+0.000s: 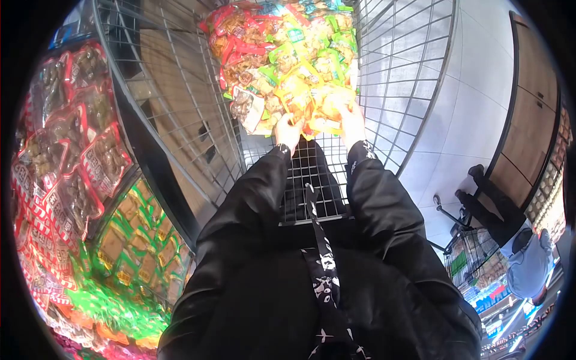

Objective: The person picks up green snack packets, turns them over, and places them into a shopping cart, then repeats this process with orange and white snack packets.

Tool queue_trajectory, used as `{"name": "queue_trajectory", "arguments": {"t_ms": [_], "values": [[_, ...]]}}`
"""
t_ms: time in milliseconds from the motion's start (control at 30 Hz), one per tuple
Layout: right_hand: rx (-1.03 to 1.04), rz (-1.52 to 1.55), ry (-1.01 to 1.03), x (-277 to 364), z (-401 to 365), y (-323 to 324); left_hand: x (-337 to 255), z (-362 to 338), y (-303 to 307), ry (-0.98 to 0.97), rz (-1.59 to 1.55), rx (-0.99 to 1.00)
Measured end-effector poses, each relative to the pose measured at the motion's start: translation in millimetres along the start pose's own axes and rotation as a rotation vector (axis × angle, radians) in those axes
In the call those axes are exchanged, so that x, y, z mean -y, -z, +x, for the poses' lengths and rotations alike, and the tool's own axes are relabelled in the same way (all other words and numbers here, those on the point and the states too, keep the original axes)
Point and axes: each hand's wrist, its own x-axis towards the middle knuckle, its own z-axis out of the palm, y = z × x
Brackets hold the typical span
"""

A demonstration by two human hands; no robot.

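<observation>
Heap of snack packets [288, 60] inside wire cart [180, 108], near edge of heap at both hands. Beneath that edge, left hand [289, 131], fingers curled closed on yellow packet. Just beside it, right hand [351, 123] on packets, fingertips buried among them; cannot tell grip. Far left: red-packet bin [66, 150], green-packet bin [138, 240]. Far right, well apart: another person [522, 252] by small cart [471, 252].

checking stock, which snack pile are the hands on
The mixed pile in the cart: left hand and right hand touch it, red pile and green pile untouched.
</observation>
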Motion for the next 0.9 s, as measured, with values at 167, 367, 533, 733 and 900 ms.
{"name": "queue_trajectory", "arguments": {"t_ms": [167, 367, 533, 733, 900], "values": [[0.300, -0.492, 0.116, -30, 27, -4, -10, -18, 6, 0.081, -0.220, 0.184], [0.047, -0.510, 0.321, -65, 21, 0, -32, -31, 26, 0.066, -0.377, 0.453], [0.235, -0.023, -0.180, -19, 2, -8, -58, -10, 40, 0.011, -0.154, 0.476], [0.217, 0.438, -0.232, 1, -23, -18, -95, 39, 17, -0.742, 0.845, -0.001], [0.116, 0.489, -0.278, 6, -57, -15, -101, 35, 0, -0.683, 1.345, -0.128]]}}
